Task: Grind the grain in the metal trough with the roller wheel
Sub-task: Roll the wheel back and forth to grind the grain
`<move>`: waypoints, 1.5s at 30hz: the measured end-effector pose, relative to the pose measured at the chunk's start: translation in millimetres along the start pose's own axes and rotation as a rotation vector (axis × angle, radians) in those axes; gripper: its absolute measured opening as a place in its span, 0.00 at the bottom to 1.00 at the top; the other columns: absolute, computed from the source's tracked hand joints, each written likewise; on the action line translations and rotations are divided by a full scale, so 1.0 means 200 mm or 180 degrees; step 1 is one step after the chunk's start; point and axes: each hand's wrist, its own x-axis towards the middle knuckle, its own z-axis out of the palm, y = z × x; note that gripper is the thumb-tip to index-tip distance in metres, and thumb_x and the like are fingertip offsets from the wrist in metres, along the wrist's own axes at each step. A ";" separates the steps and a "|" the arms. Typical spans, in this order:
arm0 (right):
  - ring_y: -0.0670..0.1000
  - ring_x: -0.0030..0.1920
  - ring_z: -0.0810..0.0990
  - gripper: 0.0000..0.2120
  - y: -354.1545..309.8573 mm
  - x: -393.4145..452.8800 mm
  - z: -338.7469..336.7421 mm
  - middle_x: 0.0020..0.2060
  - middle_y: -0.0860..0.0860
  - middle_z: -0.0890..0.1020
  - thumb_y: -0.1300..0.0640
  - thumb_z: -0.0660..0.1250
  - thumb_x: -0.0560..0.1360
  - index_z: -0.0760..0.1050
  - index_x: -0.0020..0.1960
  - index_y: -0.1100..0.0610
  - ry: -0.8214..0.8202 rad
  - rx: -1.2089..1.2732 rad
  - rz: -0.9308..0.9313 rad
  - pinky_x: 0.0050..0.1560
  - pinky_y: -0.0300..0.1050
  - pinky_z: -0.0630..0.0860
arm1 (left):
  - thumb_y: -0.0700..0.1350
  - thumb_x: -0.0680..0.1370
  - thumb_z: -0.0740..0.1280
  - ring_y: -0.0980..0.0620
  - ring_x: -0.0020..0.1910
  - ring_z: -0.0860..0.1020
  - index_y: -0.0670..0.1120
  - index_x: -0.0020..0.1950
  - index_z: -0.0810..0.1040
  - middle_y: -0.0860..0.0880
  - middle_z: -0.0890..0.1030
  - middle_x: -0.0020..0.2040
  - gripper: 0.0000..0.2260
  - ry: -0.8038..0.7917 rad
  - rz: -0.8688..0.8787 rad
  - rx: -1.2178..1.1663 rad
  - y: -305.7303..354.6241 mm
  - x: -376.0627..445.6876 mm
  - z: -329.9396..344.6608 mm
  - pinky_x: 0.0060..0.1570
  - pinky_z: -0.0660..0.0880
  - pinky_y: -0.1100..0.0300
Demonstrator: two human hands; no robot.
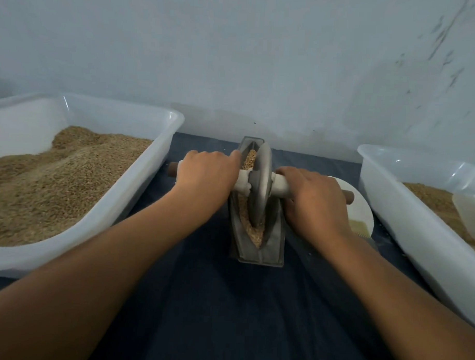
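**Both hands on the axle, wheel seated in the trough**

A narrow, boat-shaped grey metal trough (258,250) stood lengthwise on a dark blue cloth (226,314), between two large tubs. Coarse tan grain (250,157) filled its V-shaped channel, whole kernels at the far end and paler, broken meal (256,234) at the near end. A thin, dull grey metal disc wheel (261,186) sat upright in the channel, slightly tilted, its rim down in the grain. A white-wrapped axle with brown wooden ends (282,185) ran through its centre.

The left hand (208,173) gripped the axle left of the wheel, fingers curled over it. The right hand (315,198) gripped the right side likewise, knuckles up.

To the left, a translucent white plastic tub (161,161) held a heaped, sandy mass of grain. On the right, a second white plastic tub (386,190) held more, with a small translucent cup (469,215) resting in it. A round white plate (362,208) lay partly hidden behind the right hand.
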 end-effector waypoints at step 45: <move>0.55 0.50 0.80 0.15 -0.09 -0.09 -0.04 0.48 0.48 0.84 0.60 0.70 0.72 0.81 0.58 0.50 0.0562 0.0086 0.0176 0.51 0.49 0.64 | 0.42 0.74 0.69 0.43 0.49 0.79 0.52 0.64 0.70 0.47 0.78 0.50 0.20 -0.0056 -0.0048 -0.0230 -0.02 -0.07 -0.01 0.43 0.66 0.50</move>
